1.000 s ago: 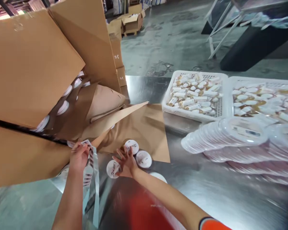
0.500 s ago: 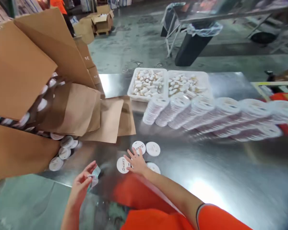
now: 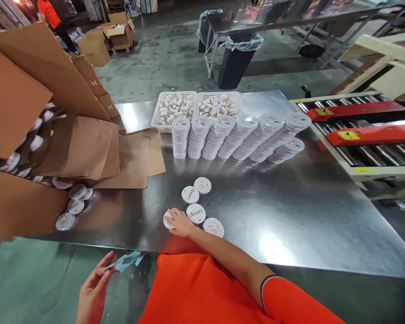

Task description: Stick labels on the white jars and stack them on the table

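A crumpled strip of clear plastic film (image 3: 124,261) is pinched in the left hand (image 3: 92,288), held below the steel table edge (image 3: 290,265). Up and to its right, the right hand (image 3: 179,222) lies flat, fingers spread, on a round white lidded jar (image 3: 168,220); three more round white jars (image 3: 196,213) stand just right of it, nearer this hand.

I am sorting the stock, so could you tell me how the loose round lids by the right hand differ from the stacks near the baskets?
The loose lids lie flat, single and opaque white; the stacks lean in rows and look clear. Both are round and sit on the steel table.
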The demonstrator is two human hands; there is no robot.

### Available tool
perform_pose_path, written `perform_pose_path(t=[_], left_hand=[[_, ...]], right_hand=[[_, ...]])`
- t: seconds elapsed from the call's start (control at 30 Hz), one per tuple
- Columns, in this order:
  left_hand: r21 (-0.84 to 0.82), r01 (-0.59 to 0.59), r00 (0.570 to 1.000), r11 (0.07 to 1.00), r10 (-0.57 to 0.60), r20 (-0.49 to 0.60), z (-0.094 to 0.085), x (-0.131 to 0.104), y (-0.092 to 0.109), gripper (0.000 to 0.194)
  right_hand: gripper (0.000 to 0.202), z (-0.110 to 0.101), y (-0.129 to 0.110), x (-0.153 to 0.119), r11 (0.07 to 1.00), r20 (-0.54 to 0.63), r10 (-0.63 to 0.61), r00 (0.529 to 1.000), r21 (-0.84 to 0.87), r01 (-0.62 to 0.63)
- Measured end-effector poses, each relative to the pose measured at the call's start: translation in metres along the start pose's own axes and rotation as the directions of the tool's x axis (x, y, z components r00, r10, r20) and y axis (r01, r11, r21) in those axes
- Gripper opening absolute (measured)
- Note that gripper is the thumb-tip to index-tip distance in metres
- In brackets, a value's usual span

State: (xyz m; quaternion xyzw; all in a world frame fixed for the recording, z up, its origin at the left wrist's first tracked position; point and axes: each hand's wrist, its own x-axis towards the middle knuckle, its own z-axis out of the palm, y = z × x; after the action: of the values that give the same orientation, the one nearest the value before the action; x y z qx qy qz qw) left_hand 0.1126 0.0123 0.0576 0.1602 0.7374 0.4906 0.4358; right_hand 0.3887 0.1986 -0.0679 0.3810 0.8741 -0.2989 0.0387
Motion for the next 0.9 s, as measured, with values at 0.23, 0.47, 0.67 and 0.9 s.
perform_pose_path(t=[0.23,0.47,0.67,0.9], left_hand=[[-0.028,-0.038,0.997,0.999,0.036,-0.068,-0.001,-0.008,0.001,0.046],[0.321,-0.25,0.92,0.913,0.121,0.372,0.067,0.03,-0.03,0.035],[0.591,-0.686,0.663,0.425,0.029,0.748,0.177,0.068,-0.033,0.009],[0.63,-0.761,0.612,0.156,-0.153,0.776,0.202,0.066,-0.056,0.013]], right_hand=[[0.042,-0.017,-0.018,0.018,0.858,0.04,0.45,0.892,0.257,-0.445],[0.038,-0.017,-0.002,-0.014,0.891,0.005,0.437,0.899,0.131,-0.434],[0.053,-0.014,0.03,-0.089,0.825,-0.27,0.561,0.782,0.107,-0.555],[0.092,0.024,0.053,-0.119,0.752,-0.254,0.642,0.724,0.02,-0.659]])
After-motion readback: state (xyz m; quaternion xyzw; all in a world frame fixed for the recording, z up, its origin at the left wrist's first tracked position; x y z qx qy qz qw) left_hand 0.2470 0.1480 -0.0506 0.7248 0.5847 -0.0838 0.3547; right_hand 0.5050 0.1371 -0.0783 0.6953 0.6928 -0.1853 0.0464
